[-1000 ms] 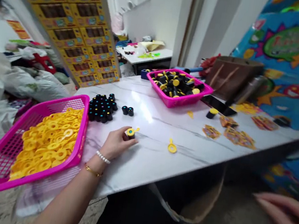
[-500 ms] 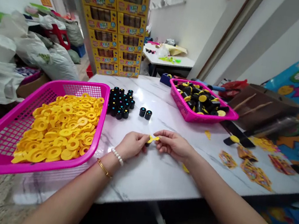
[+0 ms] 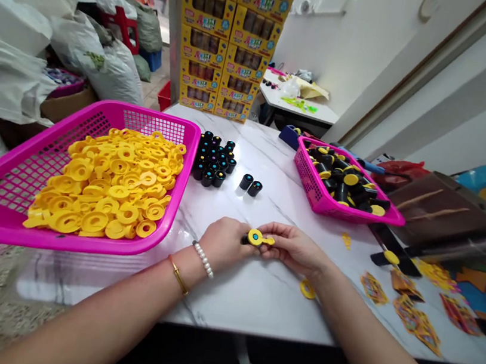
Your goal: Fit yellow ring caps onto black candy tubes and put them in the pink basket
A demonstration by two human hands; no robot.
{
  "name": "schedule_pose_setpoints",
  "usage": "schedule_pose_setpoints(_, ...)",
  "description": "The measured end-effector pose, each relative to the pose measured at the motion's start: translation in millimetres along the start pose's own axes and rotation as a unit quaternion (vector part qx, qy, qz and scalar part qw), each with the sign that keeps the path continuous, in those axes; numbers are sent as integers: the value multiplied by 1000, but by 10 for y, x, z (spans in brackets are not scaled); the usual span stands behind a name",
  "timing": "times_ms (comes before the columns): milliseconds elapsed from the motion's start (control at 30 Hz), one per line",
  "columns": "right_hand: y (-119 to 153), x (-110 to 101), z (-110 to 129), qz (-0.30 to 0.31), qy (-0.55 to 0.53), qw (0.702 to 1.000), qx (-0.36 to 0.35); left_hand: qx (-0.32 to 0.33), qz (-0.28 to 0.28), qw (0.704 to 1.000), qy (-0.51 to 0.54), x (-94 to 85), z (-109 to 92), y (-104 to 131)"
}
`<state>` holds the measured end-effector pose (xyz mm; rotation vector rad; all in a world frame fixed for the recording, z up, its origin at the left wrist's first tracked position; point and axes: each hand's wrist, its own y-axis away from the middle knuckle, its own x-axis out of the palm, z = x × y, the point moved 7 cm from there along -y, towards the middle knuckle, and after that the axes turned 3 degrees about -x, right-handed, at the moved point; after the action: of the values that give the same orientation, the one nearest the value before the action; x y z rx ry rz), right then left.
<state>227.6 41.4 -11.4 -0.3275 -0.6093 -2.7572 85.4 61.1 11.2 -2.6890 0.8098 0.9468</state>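
My left hand (image 3: 224, 244) and my right hand (image 3: 294, 248) meet over the white marble table (image 3: 254, 292). Between their fingertips they hold a small black cylinder with a yellow ring cap (image 3: 257, 238) on it. A loose yellow ring (image 3: 307, 289) lies on the table just below my right wrist. At the left stands a pink basket (image 3: 2, 220) heaped with yellow rings (image 3: 111, 181). A cluster of black cylinders (image 3: 214, 159) stands beyond my hands, with two more cylinders (image 3: 250, 185) apart from it.
A second pink basket (image 3: 330, 205) at the back right holds capped black pieces. Colourful stickers (image 3: 407, 301) lie at the right, near a brown bag (image 3: 442, 210). Yellow cartons (image 3: 227, 35) are stacked behind the table; white sacks (image 3: 12, 53) pile up at the left.
My right hand came up from below the table and joined the left on the piece. The yellow ring now sits square on the black cylinder. The view swung left.
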Motion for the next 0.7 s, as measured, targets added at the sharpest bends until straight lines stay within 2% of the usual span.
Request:
schedule_pose_setpoints(200, -47, -11, 36, 43, 3, 999, 10, 13, -41, 992, -119, -20, -86, 59)
schedule_pose_setpoints(433, -90, -51, 69, 84, 29, 996, 8, -8, -43, 988, -151, 10, -96, 72)
schedule_pose_setpoints(567, -130, 126, 129, 55, 138, 989, 1, 6, -44, 987, -153, 50, -109, 58)
schedule_pose_setpoints(633, -132, 205, 183, 21, 223, 975, -9, -6, -46, 985, -165, 64, -100, 47)
schedule_pose_setpoints(700, -119, 261, 218, 8, 263, 965, -20, -25, -42, 983, -175, 69, -86, 44)
